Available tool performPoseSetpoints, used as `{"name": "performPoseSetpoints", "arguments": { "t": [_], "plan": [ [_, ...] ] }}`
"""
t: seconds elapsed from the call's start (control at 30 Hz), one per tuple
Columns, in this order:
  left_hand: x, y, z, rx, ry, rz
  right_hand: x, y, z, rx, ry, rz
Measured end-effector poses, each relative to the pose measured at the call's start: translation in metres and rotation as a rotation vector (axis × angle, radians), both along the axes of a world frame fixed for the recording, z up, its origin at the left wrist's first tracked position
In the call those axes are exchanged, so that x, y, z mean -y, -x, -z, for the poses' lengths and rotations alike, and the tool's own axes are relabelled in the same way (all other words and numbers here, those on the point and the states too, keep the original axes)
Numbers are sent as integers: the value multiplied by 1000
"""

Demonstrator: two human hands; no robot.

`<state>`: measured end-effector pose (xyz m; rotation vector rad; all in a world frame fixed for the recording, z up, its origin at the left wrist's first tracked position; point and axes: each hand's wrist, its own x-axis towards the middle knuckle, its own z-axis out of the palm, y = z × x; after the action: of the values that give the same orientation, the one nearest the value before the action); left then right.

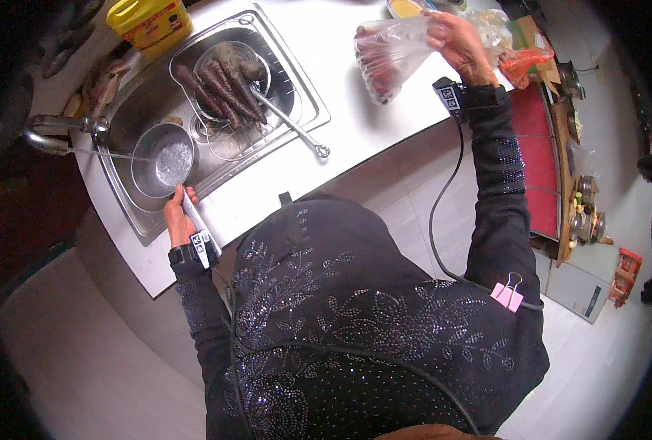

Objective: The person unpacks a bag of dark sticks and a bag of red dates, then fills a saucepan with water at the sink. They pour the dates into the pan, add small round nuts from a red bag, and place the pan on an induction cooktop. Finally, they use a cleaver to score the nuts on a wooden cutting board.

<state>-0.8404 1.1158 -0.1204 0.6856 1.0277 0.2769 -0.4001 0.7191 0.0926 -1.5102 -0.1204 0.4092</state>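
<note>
My left hand (182, 220) grips the handle of a metal dipper pot (142, 173), held over the near left part of the stainless steel sink (133, 118). A thin stream from the faucet (99, 127) runs into the pot, where the water looks churned. My right hand (461, 47) pinches the gathered top of a clear plastic bag (406, 47) at the counter's right. Reddish-brown lumps (378, 63) fill the bag's lower end; their kind is unclear. Several long, soil-dark root vegetables (224, 88) lie in a round colander (264, 65) inside the sink.
A long metal utensil handle (293, 124) reaches from the colander over the white counter (326, 71). Behind the sink stands a yellow plastic jug (153, 25). A bowl of yellow contents (408, 7) and a red plastic bag (524, 63) are near my right hand. A cable (433, 220) hangs from my right wrist.
</note>
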Motion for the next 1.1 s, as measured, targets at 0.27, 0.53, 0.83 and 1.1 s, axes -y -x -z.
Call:
{"name": "performPoseSetpoints", "arguments": {
  "t": [0.27,0.53,0.83,1.1],
  "plan": [
    [0,-6,0,16,-53,63,-10,-10,-22,-344,-344,-253],
    [-3,-5,12,2,-17,23,-26,-3,-27,-163,-33,-205],
    [-3,-8,12,-28,-90,65,-21,-11,-14,-75,6,-313],
    [-8,-9,15,-72,-119,81,-49,41,21,374,566,-450]
  ]
}}
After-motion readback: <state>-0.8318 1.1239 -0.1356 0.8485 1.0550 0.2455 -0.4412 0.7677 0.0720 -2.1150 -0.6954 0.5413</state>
